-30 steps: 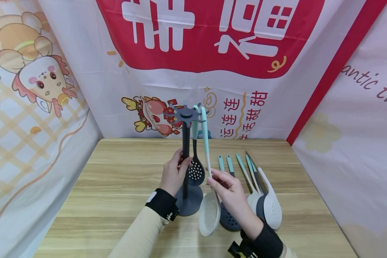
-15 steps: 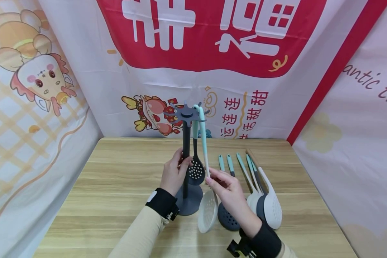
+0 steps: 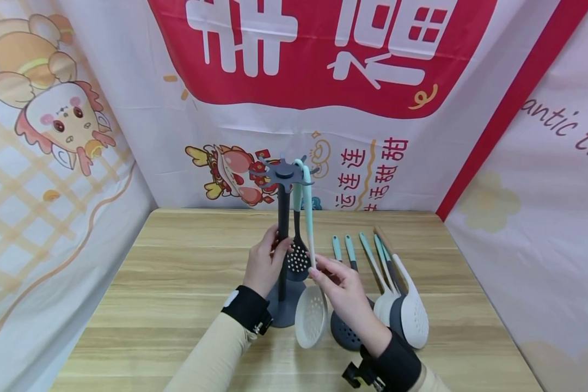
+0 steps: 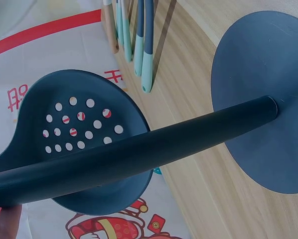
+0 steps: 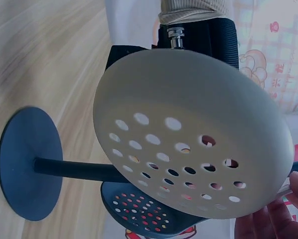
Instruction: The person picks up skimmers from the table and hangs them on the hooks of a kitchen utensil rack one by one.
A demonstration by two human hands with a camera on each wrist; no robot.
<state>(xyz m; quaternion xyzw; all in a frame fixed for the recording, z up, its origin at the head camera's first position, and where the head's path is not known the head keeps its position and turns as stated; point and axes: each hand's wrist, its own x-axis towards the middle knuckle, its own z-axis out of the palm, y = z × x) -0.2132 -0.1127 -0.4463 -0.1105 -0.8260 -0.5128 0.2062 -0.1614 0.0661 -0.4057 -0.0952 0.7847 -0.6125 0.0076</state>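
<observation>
A dark grey utensil stand [image 3: 283, 209] with a hooked top rises upright from its round base [image 4: 253, 64]. My left hand [image 3: 264, 264] grips its pole about midway up. My right hand [image 3: 345, 291] pinches a white skimmer [image 3: 311, 318] by the lower part of its handle, thumb against fingers. The skimmer's mint handle end overlaps a hook on the right of the stand's top. Its perforated bowl [image 5: 184, 104] hangs tilted in front of the base and fills much of the right wrist view. A dark skimmer [image 4: 84, 107] with a mint handle hangs on the stand behind it.
On the wooden table [image 3: 186, 305], to the right, lie several more utensils with handles pointing away, among them a dark slotted one [image 3: 345, 331] and a white slotted spoon [image 3: 415, 321]. Printed cloth [image 3: 255, 120] closes off the back and sides.
My right hand has moved slightly left, bringing the white skimmer's bowl left and up toward the stand. The handle's top end has dropped a little at the hook. My left hand stays put.
</observation>
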